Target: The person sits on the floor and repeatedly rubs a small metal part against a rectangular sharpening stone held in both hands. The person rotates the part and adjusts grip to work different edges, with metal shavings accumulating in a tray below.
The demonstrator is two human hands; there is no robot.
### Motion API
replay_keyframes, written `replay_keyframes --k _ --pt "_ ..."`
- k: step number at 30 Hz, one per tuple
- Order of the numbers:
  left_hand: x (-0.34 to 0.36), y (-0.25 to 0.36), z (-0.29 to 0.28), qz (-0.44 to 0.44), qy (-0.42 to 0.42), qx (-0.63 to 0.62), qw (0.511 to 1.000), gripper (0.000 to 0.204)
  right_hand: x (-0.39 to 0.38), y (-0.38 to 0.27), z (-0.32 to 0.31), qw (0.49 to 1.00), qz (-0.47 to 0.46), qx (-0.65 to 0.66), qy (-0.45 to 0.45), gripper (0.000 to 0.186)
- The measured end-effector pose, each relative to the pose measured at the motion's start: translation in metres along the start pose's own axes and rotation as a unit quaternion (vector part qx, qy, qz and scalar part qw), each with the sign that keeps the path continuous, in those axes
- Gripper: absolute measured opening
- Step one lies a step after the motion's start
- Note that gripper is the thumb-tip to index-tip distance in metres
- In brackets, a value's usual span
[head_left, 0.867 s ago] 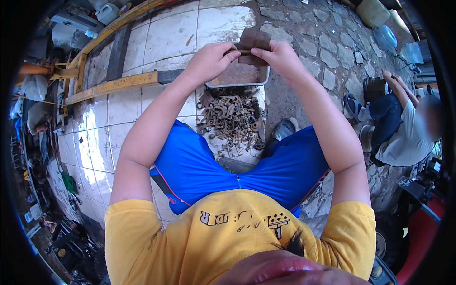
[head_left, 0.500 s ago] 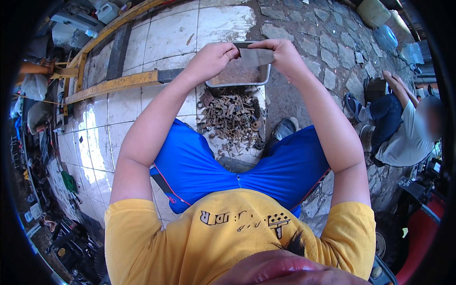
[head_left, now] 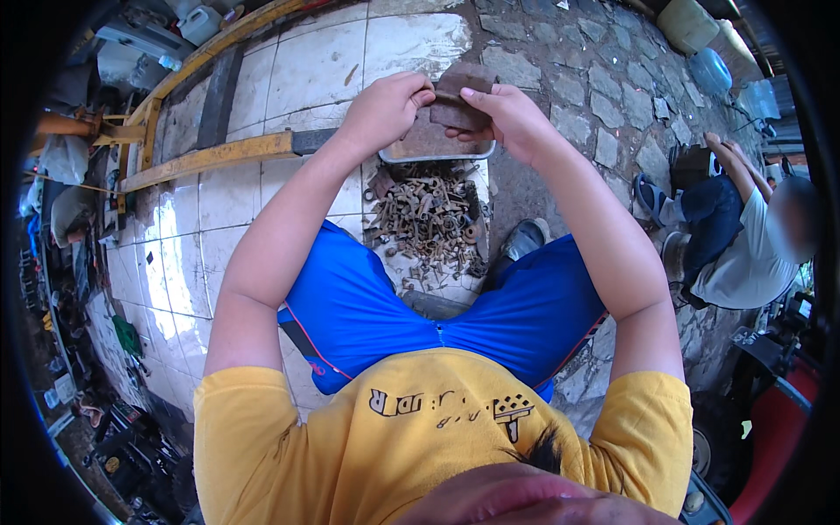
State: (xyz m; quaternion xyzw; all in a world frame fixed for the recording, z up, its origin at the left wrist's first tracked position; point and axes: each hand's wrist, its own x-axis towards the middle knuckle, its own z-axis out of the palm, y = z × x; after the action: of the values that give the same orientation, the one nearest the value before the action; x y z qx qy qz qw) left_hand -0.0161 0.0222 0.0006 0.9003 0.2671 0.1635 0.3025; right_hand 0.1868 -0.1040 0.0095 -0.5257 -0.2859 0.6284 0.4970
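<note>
My left hand and my right hand both grip a rusty brown, plate-like metal piece from either side, my right thumb across it and some fingers curled beneath. Under them lies a shallow metal tray with a brownish bottom, partly hidden by the piece and my hands. Nearer my body, between my knees, a heap of small rusty bolts, nuts and other hardware is spread on white tiles.
A yellow metal frame reaches in from the left. Tools and clutter line the left edge. At the right another person sits on stone paving, near plastic jugs and a red machine.
The metal piece has turned between my fingers: half a second ago it hung lower, looking greyer; now its brown face is up again. My right fingers have shifted underneath it.
</note>
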Motion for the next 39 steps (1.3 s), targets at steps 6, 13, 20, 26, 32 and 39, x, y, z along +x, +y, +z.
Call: replay_keyframes --k 6,13,20,26,32,39 --pt "-0.002 -0.003 0.000 0.026 0.012 0.032 0.999 0.020 -0.002 -0.002 0.003 0.999 0.029 -0.013 -0.004 0.035" --pt "-0.003 0.004 -0.002 0.004 0.004 0.040 0.999 0.020 -0.003 -0.003 0.006 0.999 0.014 -0.032 -0.008 0.038" --pt "-0.002 0.000 0.000 0.016 0.009 0.042 0.999 0.020 -0.003 -0.004 0.004 0.999 0.032 -0.021 -0.006 0.039" --pt "-0.001 0.009 -0.005 -0.007 0.007 0.051 0.999 0.020 0.002 -0.009 -0.008 0.999 0.014 -0.019 -0.032 0.039" --pt "-0.001 0.007 -0.002 -0.007 0.006 0.047 0.999 0.019 0.001 -0.006 -0.004 1.000 0.005 -0.006 0.002 0.037" --pt "-0.002 0.006 -0.001 -0.001 0.001 0.061 0.998 0.020 0.001 -0.008 -0.006 1.000 -0.016 -0.014 0.019 0.035"
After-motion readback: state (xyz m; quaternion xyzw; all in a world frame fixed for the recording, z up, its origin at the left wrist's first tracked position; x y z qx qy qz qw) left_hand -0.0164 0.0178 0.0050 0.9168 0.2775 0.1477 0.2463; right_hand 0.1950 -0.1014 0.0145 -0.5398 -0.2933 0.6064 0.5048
